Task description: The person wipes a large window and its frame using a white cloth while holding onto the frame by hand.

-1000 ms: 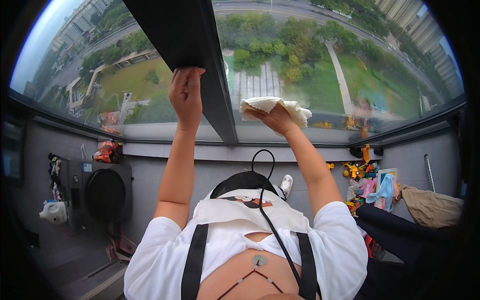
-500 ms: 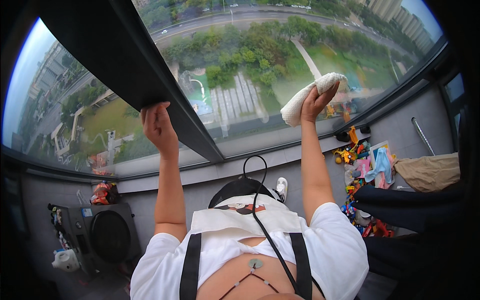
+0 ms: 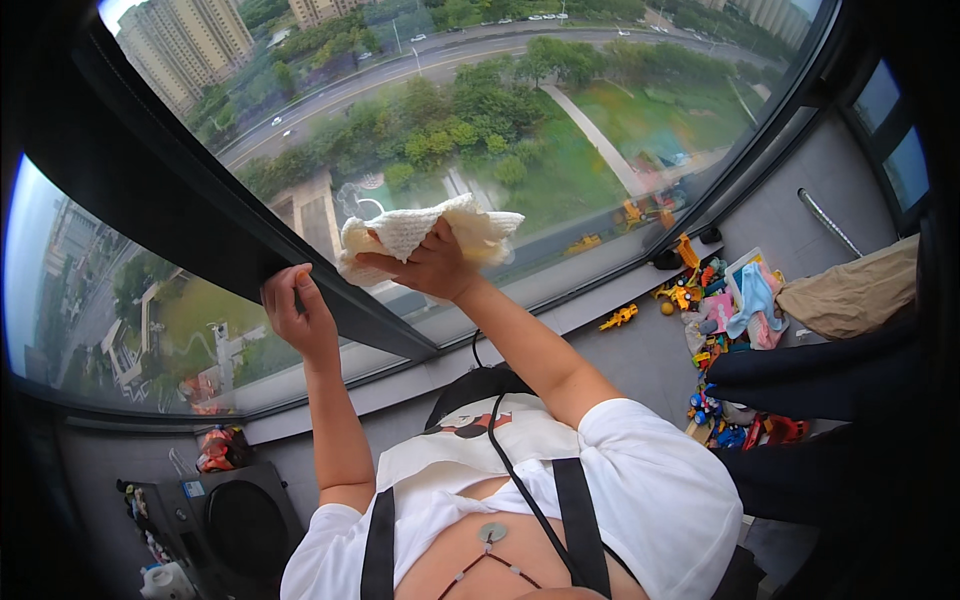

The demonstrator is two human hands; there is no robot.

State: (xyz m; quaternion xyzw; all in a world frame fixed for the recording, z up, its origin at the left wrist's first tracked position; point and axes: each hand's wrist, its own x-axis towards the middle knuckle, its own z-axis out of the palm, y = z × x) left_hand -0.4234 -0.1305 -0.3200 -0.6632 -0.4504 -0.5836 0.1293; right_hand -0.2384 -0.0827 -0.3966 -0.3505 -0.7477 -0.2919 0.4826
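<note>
My right hand (image 3: 435,262) presses a white textured cloth (image 3: 405,232) against the large window pane (image 3: 560,160). The cloth is bunched, spreading past the fingers on both sides. Close to the lower left corner of that pane, my left hand (image 3: 302,318) is raised against the thick dark window frame (image 3: 215,190). Its fingers are curled in, and whatever they may hold is hidden. To the left of the frame is a second pane (image 3: 130,310).
Toys (image 3: 690,290) lie heaped on the grey floor at right, beside a blue cloth (image 3: 758,305) and beige fabric (image 3: 850,290). A yellow toy (image 3: 620,318) lies near the sill. A dark front-loading machine (image 3: 240,520) stands lower left. A black cord (image 3: 515,460) crosses my chest.
My right hand has swept the cloth leftward and slightly down across the glass, close to the frame. My left hand stays at the frame, its fingers more curled. The view has turned.
</note>
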